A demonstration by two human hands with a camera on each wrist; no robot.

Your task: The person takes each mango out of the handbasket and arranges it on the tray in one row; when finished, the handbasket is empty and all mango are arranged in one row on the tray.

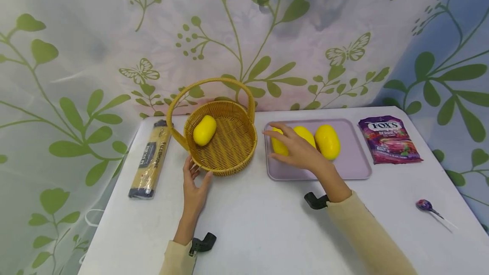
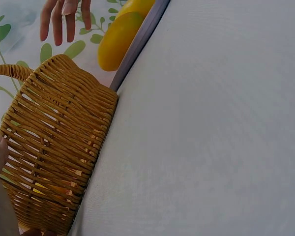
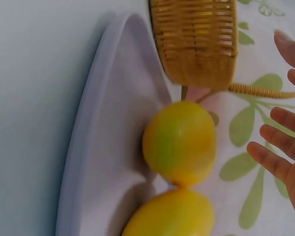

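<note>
A woven basket (image 1: 233, 169) with a tall loop handle holds one yellow mango (image 1: 204, 130) at its left side. My left hand (image 1: 195, 194) grips the basket's near left side, with the thumb by the rim and the fingers against the outer wall. Over the left part of a pale purple tray (image 1: 355, 169) hovers my right hand (image 1: 299, 150), its fingers spread and holding nothing. Below it lies a mango (image 3: 179, 142), partly hidden by the fingers in the head view. Two more mangoes sit beside it, a middle one (image 1: 304, 135) and a right one (image 1: 327, 142).
Left of the basket lies a spaghetti pack (image 1: 150, 160). A purple candy bag (image 1: 389, 139) lies right of the tray, with a lollipop (image 1: 424, 205) nearer the table's right edge. Behind the white table (image 1: 252, 228) hangs a leaf-patterned curtain (image 1: 267, 37).
</note>
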